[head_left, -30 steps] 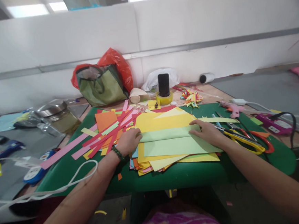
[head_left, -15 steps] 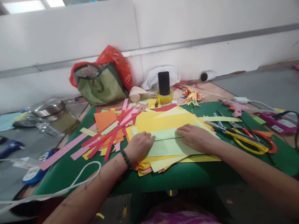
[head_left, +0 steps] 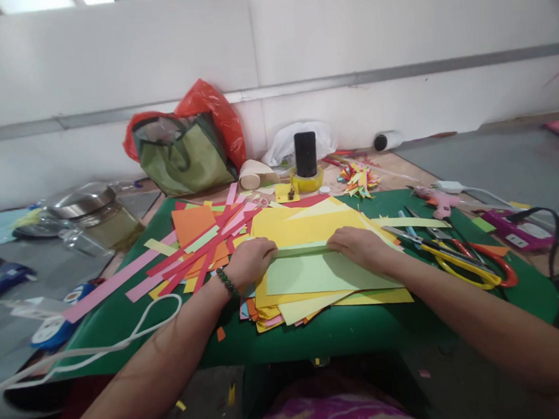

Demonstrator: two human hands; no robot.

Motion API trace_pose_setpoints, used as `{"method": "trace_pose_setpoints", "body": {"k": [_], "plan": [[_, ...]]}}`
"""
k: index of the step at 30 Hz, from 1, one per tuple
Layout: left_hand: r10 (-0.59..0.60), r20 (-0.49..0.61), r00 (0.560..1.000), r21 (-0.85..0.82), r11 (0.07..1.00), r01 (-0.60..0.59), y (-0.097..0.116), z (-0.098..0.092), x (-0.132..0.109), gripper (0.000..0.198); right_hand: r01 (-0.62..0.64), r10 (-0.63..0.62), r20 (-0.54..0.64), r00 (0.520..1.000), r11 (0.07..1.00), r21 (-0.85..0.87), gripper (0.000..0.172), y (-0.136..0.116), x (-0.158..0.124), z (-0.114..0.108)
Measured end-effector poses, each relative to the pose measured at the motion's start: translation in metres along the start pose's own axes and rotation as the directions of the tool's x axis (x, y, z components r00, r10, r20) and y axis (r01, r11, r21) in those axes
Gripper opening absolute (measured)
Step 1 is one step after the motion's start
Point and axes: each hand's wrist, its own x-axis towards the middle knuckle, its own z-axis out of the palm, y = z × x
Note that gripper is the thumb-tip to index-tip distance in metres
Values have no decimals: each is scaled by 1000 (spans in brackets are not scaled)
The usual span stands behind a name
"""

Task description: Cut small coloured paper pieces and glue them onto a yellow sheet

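Observation:
A light green paper sheet [head_left: 321, 274] lies on top of a stack of yellow sheets [head_left: 304, 225] on the green table [head_left: 123, 315]. Its far edge is folded over into a narrow strip. My left hand [head_left: 250, 261] presses the left end of that fold with bent fingers; a dark bead bracelet sits on its wrist. My right hand [head_left: 360, 247] presses the right end of the fold, fingers curled down on the paper.
Red, pink and orange paper strips [head_left: 200, 245] lie left of the stack. Scissors with yellow and red handles [head_left: 467, 260] and a pink glue gun [head_left: 434, 200] lie to the right. A black phone [head_left: 305, 154] stands behind, near a green bag [head_left: 183, 154] and a glass jar [head_left: 97, 216].
The far edge of the light green sheet has been folded narrower. Both hands slid inward along the fold, then back to its far edge.

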Motion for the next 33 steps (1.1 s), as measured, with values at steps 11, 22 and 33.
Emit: {"method": "trace_pose_setpoints", "body": {"k": [11, 22, 33], "plan": [[-203, -51, 978, -38, 979, 201, -4, 7, 6, 20, -187, 188, 20, 982, 955, 230, 14, 14, 11, -4], [-135, -68, 989, -56, 990, 131, -9, 8, 2, 18, 12, -9, -14, 1000, 965, 261, 19, 30, 8, -1], [4, -154, 988, -351, 935, -58, -19, 0, -5, 19, 221, -138, -282, 949, 932, 286, 20, 35, 2, -1]]}}
